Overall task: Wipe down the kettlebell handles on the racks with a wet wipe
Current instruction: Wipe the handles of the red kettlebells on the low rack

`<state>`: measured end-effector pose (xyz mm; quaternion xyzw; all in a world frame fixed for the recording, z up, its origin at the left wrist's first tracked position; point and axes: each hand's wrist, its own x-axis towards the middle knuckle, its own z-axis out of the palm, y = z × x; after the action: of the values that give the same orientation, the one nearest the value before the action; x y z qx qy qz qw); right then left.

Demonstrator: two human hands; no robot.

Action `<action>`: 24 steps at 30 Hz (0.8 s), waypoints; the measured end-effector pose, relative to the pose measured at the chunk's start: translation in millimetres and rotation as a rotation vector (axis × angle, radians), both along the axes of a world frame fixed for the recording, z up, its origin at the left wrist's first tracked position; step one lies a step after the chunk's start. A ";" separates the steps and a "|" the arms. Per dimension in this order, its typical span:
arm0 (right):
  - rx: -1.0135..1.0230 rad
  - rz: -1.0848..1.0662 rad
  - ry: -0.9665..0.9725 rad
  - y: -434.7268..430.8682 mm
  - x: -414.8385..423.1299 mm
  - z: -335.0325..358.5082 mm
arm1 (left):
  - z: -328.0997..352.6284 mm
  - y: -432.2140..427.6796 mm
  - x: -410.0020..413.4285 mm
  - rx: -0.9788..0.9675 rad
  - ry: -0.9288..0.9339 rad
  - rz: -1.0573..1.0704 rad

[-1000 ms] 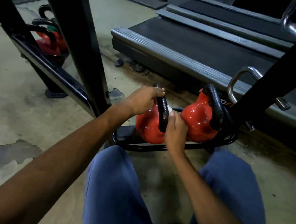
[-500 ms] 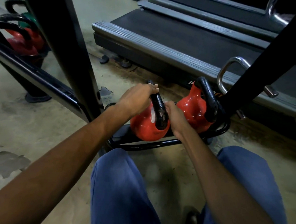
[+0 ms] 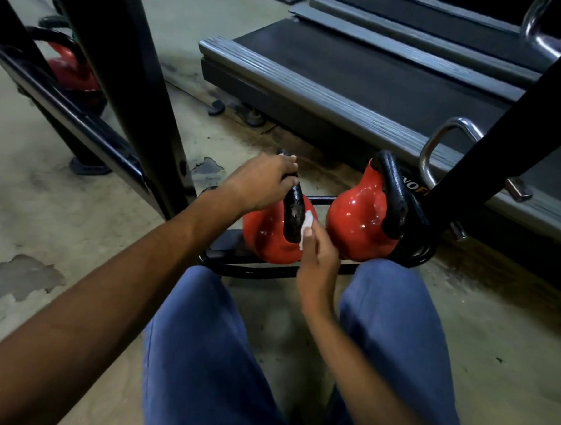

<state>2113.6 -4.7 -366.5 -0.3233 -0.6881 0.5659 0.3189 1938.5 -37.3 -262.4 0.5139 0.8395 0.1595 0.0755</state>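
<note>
Dim indoor light, glossy glare spots, wide-angle edge bending, soft focus

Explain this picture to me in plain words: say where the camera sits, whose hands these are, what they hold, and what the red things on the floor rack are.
The camera is worn on a person's head and looks down, so the arms and the blue-trousered knees belong to the wearer. No machine is involved. The left hand grips the top of a black handle on the nearer red kettlebell, steadying it. The right hand presses a small white wet wipe against that handle's side. A second red kettlebell sits beside it on the same low black rack. Behind lies a treadmill; another rack on the left holds more kettlebells.
</note>
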 end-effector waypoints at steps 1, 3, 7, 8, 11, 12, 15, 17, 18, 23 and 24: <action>0.040 -0.038 0.021 -9.3 -0.2 -2.6 | 0.8 -0.1 1.9 -0.016 0.010 -0.017; 0.083 -0.122 0.079 -15.5 -12.5 -1.3 | 2.1 -0.7 3.9 -0.051 0.029 -0.029; 0.177 -0.114 0.109 -3.7 -23.6 -1.4 | 2.1 0.8 2.6 -0.067 0.024 -0.020; 0.275 -0.070 0.117 -2.4 -17.9 -7.0 | 2.5 1.5 2.3 -0.070 0.026 -0.026; 0.612 0.058 0.103 8.4 -3.2 -27.4 | 2.1 2.3 0.3 -0.069 0.031 -0.017; 0.705 0.075 0.090 16.4 -4.4 -29.5 | 1.7 2.2 0.7 -0.070 0.029 -0.014; 0.913 0.153 0.067 40.7 -19.0 -15.0 | 2.4 1.8 3.2 -0.062 0.041 -0.017; 1.097 0.282 0.081 53.2 -24.6 -7.4 | 3.6 -0.1 3.1 -0.058 0.037 -0.016; 1.220 0.353 0.086 62.0 -23.3 -7.4 | 3.7 -1.6 2.4 -0.059 0.024 -0.017; 1.995 0.709 0.038 120.9 -1.1 -13.5 | 2.6 -4.2 0.0 -0.035 -0.024 -0.017; 2.103 0.749 0.030 127.6 -5.2 -8.3 | 2.7 -3.4 -0.5 -0.033 -0.021 -0.015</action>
<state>2108.4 122.9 -374.7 0.3420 -0.8747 -0.2339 0.2514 1938.0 -40.7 -259.7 0.5170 0.8374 0.1504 0.0939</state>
